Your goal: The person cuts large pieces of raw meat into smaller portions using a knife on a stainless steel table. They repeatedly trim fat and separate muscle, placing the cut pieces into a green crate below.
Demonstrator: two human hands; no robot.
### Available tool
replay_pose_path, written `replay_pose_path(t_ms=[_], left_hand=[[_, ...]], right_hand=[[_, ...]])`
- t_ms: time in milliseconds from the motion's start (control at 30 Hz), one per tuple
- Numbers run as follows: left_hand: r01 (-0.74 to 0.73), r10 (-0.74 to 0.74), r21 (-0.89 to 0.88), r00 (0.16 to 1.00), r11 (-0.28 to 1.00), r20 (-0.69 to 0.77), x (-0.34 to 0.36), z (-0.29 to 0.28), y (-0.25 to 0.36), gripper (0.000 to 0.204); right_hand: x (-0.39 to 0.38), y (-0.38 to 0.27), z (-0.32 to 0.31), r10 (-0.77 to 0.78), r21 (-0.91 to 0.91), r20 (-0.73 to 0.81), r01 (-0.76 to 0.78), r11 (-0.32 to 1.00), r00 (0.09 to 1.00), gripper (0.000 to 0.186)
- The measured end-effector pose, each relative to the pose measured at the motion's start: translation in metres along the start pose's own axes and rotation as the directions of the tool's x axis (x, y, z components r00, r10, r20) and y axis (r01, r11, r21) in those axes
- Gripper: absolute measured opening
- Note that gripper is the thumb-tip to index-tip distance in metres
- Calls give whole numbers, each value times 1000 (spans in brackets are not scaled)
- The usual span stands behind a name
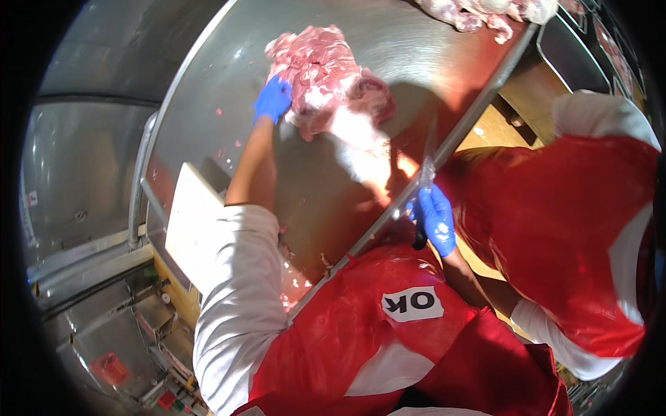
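A large slab of raw pink meat (pixel 326 76) lies on the steel table (pixel 312 201), with paler fat at its near end. My left hand (pixel 273 99), in a blue glove, grips the slab's left edge; the meat partly hides its fingertips. Over by the table's right edge, my right hand (pixel 437 218), also gloved in blue, is closed around the dark handle of a knife (pixel 429 163). The blade points away from me, apart from the meat.
A person in a red apron (pixel 562 215) stands close on my right. More raw meat pieces (pixel 479 12) lie at the table's far right. A white board (pixel 189 215) sits by the left edge, and small scraps (pixel 295 281) dot the near end.
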State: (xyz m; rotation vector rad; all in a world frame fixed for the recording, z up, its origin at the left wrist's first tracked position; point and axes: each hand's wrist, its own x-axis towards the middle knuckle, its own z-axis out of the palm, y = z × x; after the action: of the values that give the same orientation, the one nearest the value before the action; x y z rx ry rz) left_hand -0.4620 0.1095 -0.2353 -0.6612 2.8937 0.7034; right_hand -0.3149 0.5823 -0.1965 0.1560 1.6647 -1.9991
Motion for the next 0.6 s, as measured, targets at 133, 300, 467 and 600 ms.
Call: replay_pose_path(t_ms=[133, 300, 467, 600], left_hand=[[7, 33, 334, 993, 942, -114, -17, 32, 74, 75], [18, 120, 397, 940, 918, -320, -95, 103, 32, 75], [-77, 92, 49, 879, 996, -468, -123, 134, -31, 73], [-16, 99, 178, 877, 984, -470, -138, 125, 2, 53]], right_hand=[[12, 1, -6, 4, -31, -58, -6, 999, 998, 27], [14, -10, -8, -42, -141, -41, 36, 989, 998, 28], [2, -6, -9, -47, -157, 64, 57, 986, 997, 28], [-9, -2, -8, -81, -127, 164, 103, 987, 983, 24]])
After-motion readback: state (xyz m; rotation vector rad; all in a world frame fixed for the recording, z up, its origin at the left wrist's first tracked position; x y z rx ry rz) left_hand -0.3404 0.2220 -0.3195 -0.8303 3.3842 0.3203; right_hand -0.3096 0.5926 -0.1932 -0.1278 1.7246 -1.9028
